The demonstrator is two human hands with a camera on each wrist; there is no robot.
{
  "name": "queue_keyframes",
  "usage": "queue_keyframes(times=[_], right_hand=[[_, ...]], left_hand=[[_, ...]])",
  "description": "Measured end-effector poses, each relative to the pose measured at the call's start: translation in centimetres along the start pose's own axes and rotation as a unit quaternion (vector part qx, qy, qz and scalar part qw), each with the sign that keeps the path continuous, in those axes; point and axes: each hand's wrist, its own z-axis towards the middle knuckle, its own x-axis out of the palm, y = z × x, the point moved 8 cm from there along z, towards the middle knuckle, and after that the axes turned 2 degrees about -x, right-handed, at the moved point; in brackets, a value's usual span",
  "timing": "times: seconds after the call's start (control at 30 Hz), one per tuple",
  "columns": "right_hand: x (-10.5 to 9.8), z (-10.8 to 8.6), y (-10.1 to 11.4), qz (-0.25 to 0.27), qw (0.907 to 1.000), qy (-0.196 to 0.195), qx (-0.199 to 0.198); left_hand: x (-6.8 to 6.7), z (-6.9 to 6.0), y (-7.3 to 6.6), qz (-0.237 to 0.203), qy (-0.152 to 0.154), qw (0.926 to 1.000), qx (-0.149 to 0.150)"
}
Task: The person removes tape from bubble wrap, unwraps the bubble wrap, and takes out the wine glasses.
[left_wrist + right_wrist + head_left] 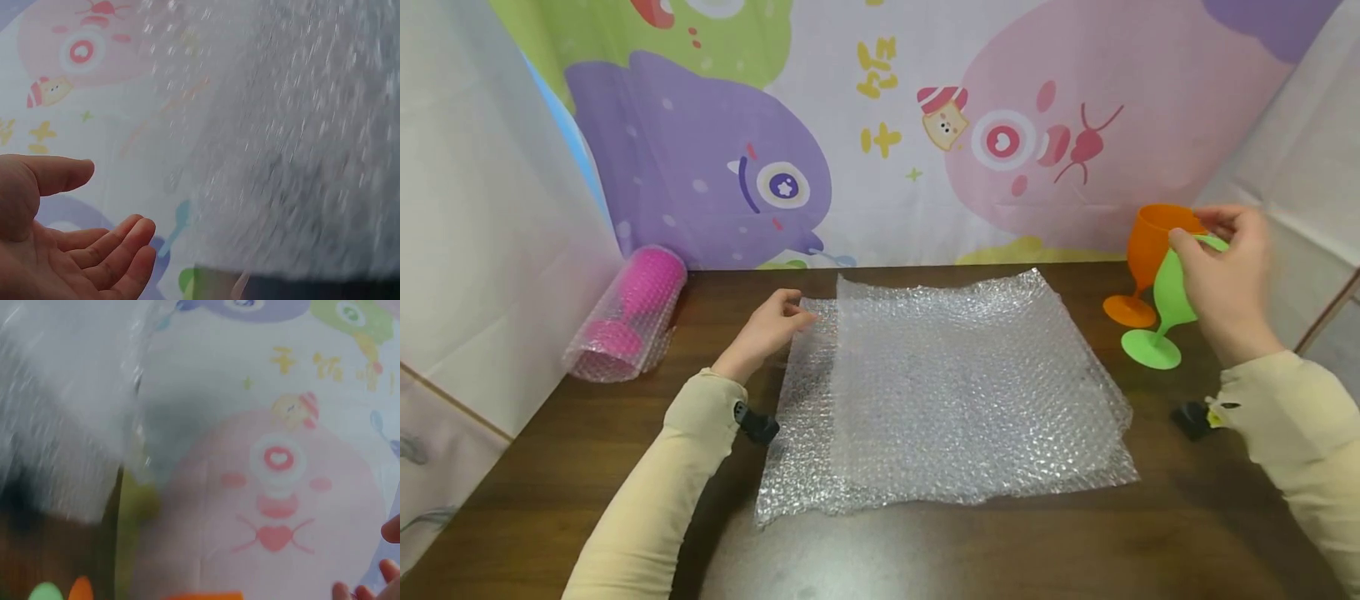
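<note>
A sheet of bubble wrap (970, 392) lies flat in the middle of the table, a second layer showing along its left side. My left hand (777, 323) is by the wrap's far left corner. In the left wrist view its thumb and loosely bent fingers (128, 247) stand apart with nothing between them. At the right, my right hand (1232, 275) is at the rim of a light green goblet (1172, 292), which it partly hides. Behind that stands an orange goblet (1146, 250). Only the right fingertips (392, 572) show in the right wrist view, spread apart.
On the far left a pink goblet (651, 279) lies rolled in bubble wrap (591, 354). A cartoon-printed curtain (880, 200) hangs behind the brown wooden table (940, 558). Pale panels (467, 208) stand at both sides.
</note>
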Motion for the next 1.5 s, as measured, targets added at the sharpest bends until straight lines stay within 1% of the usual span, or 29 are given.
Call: queue_keyframes(times=[0.03, 0.07, 0.1, 0.13, 0.2, 0.23, 0.33, 0.43, 0.5, 0.53, 0.63, 0.73, 0.77, 0.83, 0.93, 1.07, 1.13, 1.2, 1.3, 1.43, 1.5], right_hand=[[0.6, 0.0, 0.0, 0.041, 0.9990, 0.015, 0.008], [1.2, -0.1, 0.1, 0.085, 0.9959, 0.028, 0.015], [1.9, -0.1, 0.1, 0.129, 0.9904, 0.042, 0.025], [2.5, -0.3, 0.0, 0.170, 0.9829, 0.059, 0.039], [3.7, -0.5, -0.1, 0.244, 0.9636, 0.091, 0.062], [4.2, -0.7, -0.1, 0.250, 0.9599, 0.105, 0.071], [5.7, -1.2, -0.3, 0.247, 0.9547, 0.137, 0.093], [7.1, -1.7, -0.3, 0.236, 0.9522, 0.161, 0.109], [8.0, -1.9, -0.5, 0.233, 0.9500, 0.171, 0.117], [8.4, -2.0, -0.7, 0.235, 0.9488, 0.173, 0.122], [9.6, -2.3, -1.3, 0.264, 0.9389, 0.170, 0.141], [10.9, -2.7, -1.8, 0.270, 0.9356, 0.171, 0.151], [11.3, -2.8, -2.0, 0.264, 0.9368, 0.173, 0.151], [12.0, -3.1, -2.2, 0.233, 0.9445, 0.179, 0.147], [13.0, -3.4, -2.3, 0.194, 0.9522, 0.188, 0.142], [14.3, -3.9, -2.4, 0.147, 0.9571, 0.207, 0.140], [14.9, -4.2, -2.5, 0.124, 0.9577, 0.218, 0.140], [15.6, -4.4, -2.6, 0.115, 0.9565, 0.226, 0.144], [16.4, -4.7, -2.8, 0.123, 0.9531, 0.231, 0.152], [17.4, -5.2, -3.1, 0.144, 0.9470, 0.234, 0.166], [17.9, -5.5, -3.3, 0.149, 0.9442, 0.237, 0.173]], left_hand=[[-0.5, 0.0, 0.2, 0.007, -0.007, 1.0000, -0.001], [-1.0, -0.1, 0.3, 0.016, -0.014, 0.9998, -0.002], [-1.6, -0.2, 0.5, 0.026, -0.023, 0.9994, 0.000], [-2.2, -0.3, 0.7, 0.038, -0.030, 0.9988, -0.001], [-3.3, -0.5, 1.1, 0.064, -0.046, 0.9969, 0.002], [-3.8, -0.6, 1.2, 0.081, -0.056, 0.9952, 0.005], [-5.5, -1.1, 2.0, 0.124, -0.085, 0.9886, 0.010], [-7.2, -1.6, 2.8, 0.161, -0.119, 0.9797, 0.012], [-8.3, -2.0, 3.4, 0.182, -0.145, 0.9723, 0.014], [-8.8, -2.2, 3.7, 0.195, -0.160, 0.9675, 0.015], [-10.3, -2.8, 4.7, 0.237, -0.205, 0.9496, 0.012], [-11.5, -3.3, 5.9, 0.274, -0.234, 0.9331, 0.001], [-11.9, -3.5, 6.3, 0.285, -0.240, 0.9281, -0.002], [-12.6, -3.7, 7.1, 0.301, -0.249, 0.9205, -0.006], [-13.7, -4.1, 7.9, 0.313, -0.267, 0.9114, -0.010], [-15.0, -4.6, 8.9, 0.318, -0.278, 0.9062, -0.029], [-15.4, -4.9, 9.5, 0.323, -0.275, 0.9046, -0.042], [-15.6, -5.1, 10.0, 0.329, -0.269, 0.9037, -0.056], [-15.9, -5.3, 10.7, 0.334, -0.262, 0.9025, -0.074], [-16.6, -5.4, 11.5, 0.328, -0.254, 0.9053, -0.093], [-16.9, -5.5, 12.0, 0.327, -0.251, 0.9054, -0.104]])
